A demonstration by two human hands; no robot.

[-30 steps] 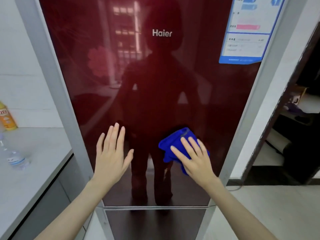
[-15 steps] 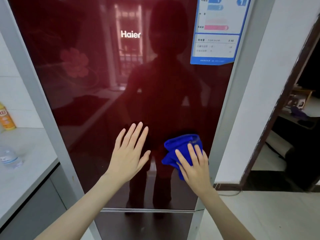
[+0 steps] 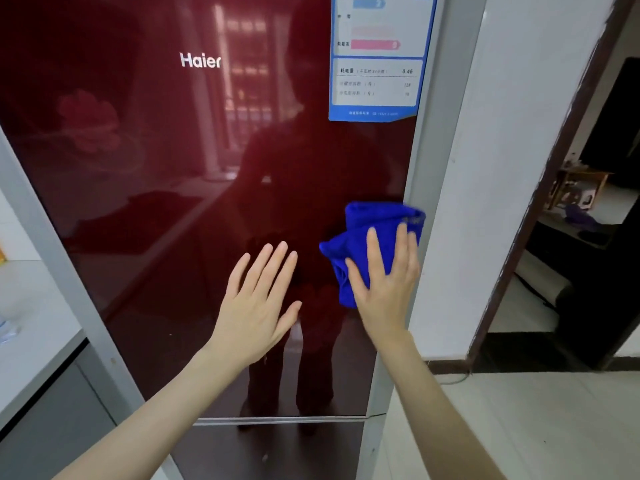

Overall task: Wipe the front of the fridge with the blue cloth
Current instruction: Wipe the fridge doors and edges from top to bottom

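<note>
The fridge front (image 3: 166, 174) is glossy dark red glass with a grey frame and fills most of the view. My right hand (image 3: 386, 282) presses the crumpled blue cloth (image 3: 374, 233) flat against the glass at the door's right edge, fingers straight and pointing up. The cloth's top right corner overlaps the grey frame. My left hand (image 3: 259, 303) lies flat on the glass just left of the cloth, fingers spread, holding nothing.
A blue and white energy label (image 3: 379, 64) is stuck at the door's top right. A white counter (image 3: 31, 327) stands to the left. A white wall (image 3: 512, 168) adjoins the fridge's right side, with a dark doorway (image 3: 595, 216) beyond.
My right hand has slid the cloth rightwards and slightly up, reaching the door's right edge. My left hand has followed to the right along the glass.
</note>
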